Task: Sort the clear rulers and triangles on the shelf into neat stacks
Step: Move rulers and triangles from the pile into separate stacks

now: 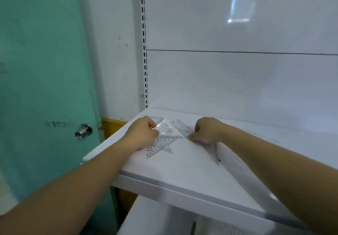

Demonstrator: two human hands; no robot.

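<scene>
Near shelf's [182, 170] left edge, left hand [144, 132] pinches triangle [169, 129]

Teal door [45, 70] left, metal knob [83, 130] at its right edge; slotted upright [144, 51] beside white back panel [237, 79], far.

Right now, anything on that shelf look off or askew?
Yes. The clear rulers and triangles lie crisscrossed in a pile at the shelf's back left, corners pointing every way, not stacked. The left hand holds one clear triangle tilted above the pile; the right hand meets its far corner.
</scene>
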